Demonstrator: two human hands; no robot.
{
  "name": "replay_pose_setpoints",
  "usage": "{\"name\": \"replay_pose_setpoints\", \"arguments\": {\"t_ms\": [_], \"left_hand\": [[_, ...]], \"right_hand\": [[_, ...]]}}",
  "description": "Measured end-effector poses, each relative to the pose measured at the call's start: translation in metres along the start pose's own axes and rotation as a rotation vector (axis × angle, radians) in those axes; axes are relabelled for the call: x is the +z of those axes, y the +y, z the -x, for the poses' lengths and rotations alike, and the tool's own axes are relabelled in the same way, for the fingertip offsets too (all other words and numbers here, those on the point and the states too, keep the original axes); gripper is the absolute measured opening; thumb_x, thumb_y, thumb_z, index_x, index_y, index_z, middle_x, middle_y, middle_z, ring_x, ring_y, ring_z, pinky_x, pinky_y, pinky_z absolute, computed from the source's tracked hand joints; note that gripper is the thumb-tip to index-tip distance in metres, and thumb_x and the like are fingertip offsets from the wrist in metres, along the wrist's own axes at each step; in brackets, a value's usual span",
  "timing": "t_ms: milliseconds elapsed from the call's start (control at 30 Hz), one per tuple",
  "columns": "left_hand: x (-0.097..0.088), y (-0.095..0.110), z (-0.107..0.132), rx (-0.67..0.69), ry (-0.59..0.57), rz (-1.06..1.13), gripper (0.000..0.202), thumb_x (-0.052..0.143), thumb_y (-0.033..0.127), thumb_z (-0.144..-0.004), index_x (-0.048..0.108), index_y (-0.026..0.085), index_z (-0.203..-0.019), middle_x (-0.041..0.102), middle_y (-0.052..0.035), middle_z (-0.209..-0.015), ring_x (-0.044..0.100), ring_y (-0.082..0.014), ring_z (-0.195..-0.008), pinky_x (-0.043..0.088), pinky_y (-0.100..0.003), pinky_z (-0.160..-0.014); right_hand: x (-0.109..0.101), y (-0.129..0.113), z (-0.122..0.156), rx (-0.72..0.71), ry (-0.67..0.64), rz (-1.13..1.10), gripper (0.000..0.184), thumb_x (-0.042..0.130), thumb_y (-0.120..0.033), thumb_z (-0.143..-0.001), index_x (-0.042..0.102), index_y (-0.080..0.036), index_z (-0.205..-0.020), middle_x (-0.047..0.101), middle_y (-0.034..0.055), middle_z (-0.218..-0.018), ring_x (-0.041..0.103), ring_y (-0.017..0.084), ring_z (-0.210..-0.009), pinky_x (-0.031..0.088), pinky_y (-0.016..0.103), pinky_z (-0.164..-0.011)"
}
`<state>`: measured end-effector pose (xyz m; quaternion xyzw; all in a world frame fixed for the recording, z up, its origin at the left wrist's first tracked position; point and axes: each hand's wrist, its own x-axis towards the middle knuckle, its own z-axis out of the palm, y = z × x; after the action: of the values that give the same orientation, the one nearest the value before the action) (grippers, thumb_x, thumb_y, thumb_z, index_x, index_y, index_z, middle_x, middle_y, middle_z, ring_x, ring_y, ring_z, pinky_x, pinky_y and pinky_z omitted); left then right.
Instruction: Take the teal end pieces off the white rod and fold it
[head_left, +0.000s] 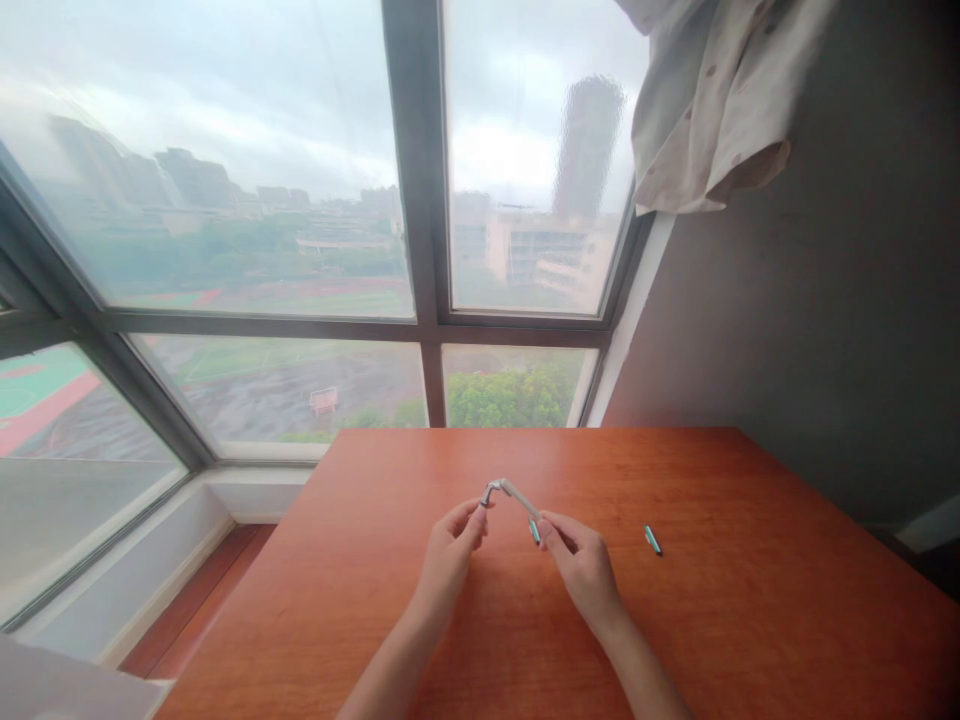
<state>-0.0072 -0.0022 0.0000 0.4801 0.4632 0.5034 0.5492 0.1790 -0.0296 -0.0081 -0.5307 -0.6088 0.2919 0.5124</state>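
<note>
A slim bent handle (517, 494), pale along its right part and dark silver at its left end, is raised above the tabletop between my hands. My left hand (454, 540) is closed in a pinch on the dark end. At the pale end, the fingers of my right hand (581, 560) are pinched together. A small green and dark piece (534, 530), like a razor cartridge, shows beside the right fingertips; whether they touch it I cannot tell. A similar green and dark piece (652, 540) lies on the table to the right of my right hand.
The reddish-brown wooden table (360, 600) spreads under both hands, its far edge close to the window frame (435, 330). A grey wall (787, 330) rises on the right, with a light buttoned garment (712, 110) hanging above. Wooden floor (195, 600) shows at the left.
</note>
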Motion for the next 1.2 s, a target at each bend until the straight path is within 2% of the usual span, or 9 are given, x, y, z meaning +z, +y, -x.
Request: {"name": "replay_pose_setpoints", "arguments": {"t_ms": [167, 700, 967, 1200], "left_hand": [[0.0008, 0.0022, 0.0003, -0.014, 0.009, 0.0, 0.05, 0.066, 0.055, -0.072, 0.073, 0.013, -0.099, 0.05, 0.0005, -0.062, 0.039, -0.0119, -0.056, 0.028, -0.023, -0.052], [0.0002, 0.0026, 0.0002, -0.018, -0.005, 0.017, 0.047, 0.067, 0.053, -0.073, 0.073, 0.014, -0.099, 0.05, 0.0012, -0.06, 0.039, -0.0119, -0.055, 0.028, -0.023, -0.052], [-0.0009, -0.0023, -0.0004, -0.009, -0.015, 0.032, 0.047, 0.066, 0.052, -0.075, 0.072, 0.014, -0.101, 0.049, 0.0016, -0.061, 0.039, -0.011, -0.055, 0.028, -0.023, -0.053], [-0.0008, -0.0045, -0.0006, -0.018, -0.028, 0.063, 0.045, 0.065, 0.049, -0.077, 0.071, 0.012, -0.102, 0.047, 0.0017, -0.062, 0.038, -0.0105, -0.056, 0.026, -0.023, -0.052]], "right_hand": [[-0.0003, 0.002, 0.0003, 0.007, -0.015, -0.005, 0.044, 0.049, -0.05, -0.09, 0.074, -0.014, -0.094, 0.068, 0.0063, -0.07, 0.063, 0.019, -0.066, 0.051, 0.024, -0.061], [0.0001, 0.0043, 0.0002, -0.001, -0.021, 0.003, 0.041, 0.05, -0.048, -0.09, 0.074, -0.015, -0.09, 0.068, 0.0053, -0.07, 0.063, 0.019, -0.066, 0.05, 0.024, -0.061], [-0.0005, 0.0049, 0.0013, 0.011, -0.013, 0.002, 0.039, 0.05, -0.045, -0.091, 0.074, -0.015, -0.097, 0.068, 0.0063, -0.073, 0.063, 0.02, -0.068, 0.05, 0.025, -0.063], [-0.0001, 0.0028, 0.0008, 0.009, -0.003, 0.011, 0.038, 0.05, -0.045, -0.091, 0.074, -0.015, -0.093, 0.069, 0.0059, -0.073, 0.063, 0.02, -0.068, 0.05, 0.024, -0.063]]}}
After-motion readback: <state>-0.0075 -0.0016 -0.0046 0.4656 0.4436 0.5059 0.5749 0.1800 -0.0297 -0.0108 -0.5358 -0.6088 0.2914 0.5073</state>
